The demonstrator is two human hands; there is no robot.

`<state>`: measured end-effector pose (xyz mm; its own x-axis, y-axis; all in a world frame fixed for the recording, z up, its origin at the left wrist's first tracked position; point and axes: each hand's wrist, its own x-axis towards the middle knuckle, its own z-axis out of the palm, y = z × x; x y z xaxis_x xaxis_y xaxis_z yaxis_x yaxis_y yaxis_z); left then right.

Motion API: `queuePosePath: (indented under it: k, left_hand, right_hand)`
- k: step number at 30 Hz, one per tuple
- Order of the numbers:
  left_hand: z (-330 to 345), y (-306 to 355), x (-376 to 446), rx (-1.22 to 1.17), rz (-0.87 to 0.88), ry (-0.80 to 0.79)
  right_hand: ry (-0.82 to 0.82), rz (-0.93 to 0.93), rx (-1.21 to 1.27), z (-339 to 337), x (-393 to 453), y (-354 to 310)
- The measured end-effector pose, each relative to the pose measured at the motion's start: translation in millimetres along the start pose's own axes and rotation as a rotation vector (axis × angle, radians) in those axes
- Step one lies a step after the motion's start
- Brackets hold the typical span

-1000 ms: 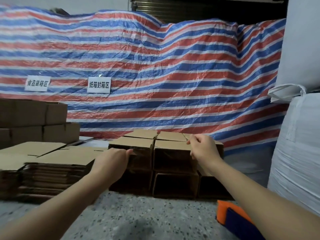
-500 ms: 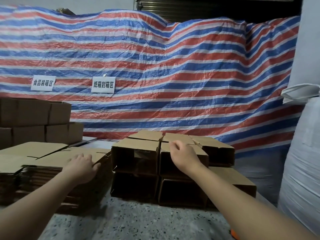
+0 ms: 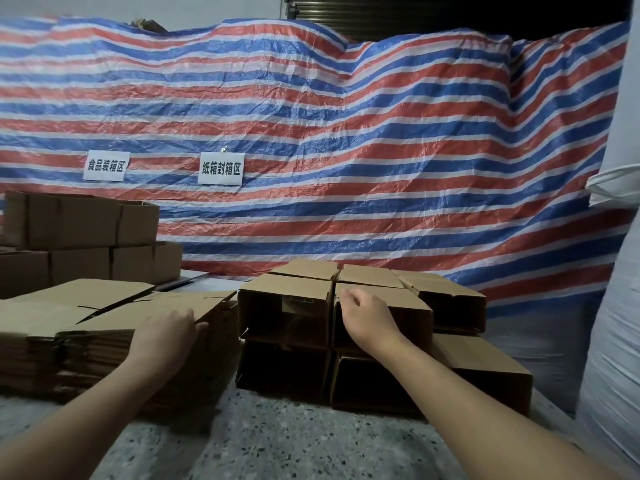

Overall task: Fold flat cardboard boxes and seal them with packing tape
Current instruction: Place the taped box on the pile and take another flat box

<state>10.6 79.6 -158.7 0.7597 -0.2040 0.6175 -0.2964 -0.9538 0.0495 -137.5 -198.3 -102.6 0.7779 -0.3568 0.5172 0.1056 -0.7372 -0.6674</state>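
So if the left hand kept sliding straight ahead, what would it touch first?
Likely only more of the flat cardboard stack the left hand already rests on; beyond it, the striped tarp, though depth is unclear.

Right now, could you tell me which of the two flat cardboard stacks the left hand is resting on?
The left hand rests on the nearer right stack, beside the folded boxes; the other stack lies farther left, untouched.

Red/white/blue striped tarp (image 3: 346,140) covers the back wall, two white paper signs (image 3: 220,168) stuck on it. Dark roller shutter (image 3: 450,12) above. Speckled terrazzo floor (image 3: 277,445). White woven sacks (image 3: 616,306) at right. Dim light.
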Motion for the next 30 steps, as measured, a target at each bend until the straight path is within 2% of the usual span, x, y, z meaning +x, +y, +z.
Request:
queuePosePath:
  k: [6,11,13,16,18,20,25,30]
  left_hand:
    - [-32.1,-7.2,13.1,-0.159,-0.043,0.285]
    - [-37.4,-6.2,9.2,-0.257,-0.016,0.235]
    - [-39.6,-9.2,7.7,-0.296,-0.015,0.261]
    - [-58.3,-12.4,8.0,-0.324,-0.046,0.480]
    - [-79.6,-12.7,13.6,-0.380,-0.102,0.657]
    - [-101.9,-13.2,20.9,-0.461,-0.119,0.762]
    - [-145.8,-4.1,31.8,-0.545,-0.087,0.911]
    - [-191.1,27.9,29.3,-0.620,-0.021,1.007]
  right_hand:
    - [0.013,0.028,0.026,-2.6,5.3,-6.3]
    - [0.019,0.054,0.068,0.5,5.7,-3.8]
    - [0.014,0.065,0.084,2.6,6.1,-3.1]
    - [0.004,0.090,0.115,4.0,8.9,-6.9]
    - [-0.021,0.126,0.205,6.0,11.4,-14.2]
    - [-0.057,0.166,0.315,8.5,14.1,-23.2]
    - [-0.101,0.152,0.456,4.2,24.6,-50.1]
    - [-0.048,0.090,0.475,-19.2,40.0,-74.6]
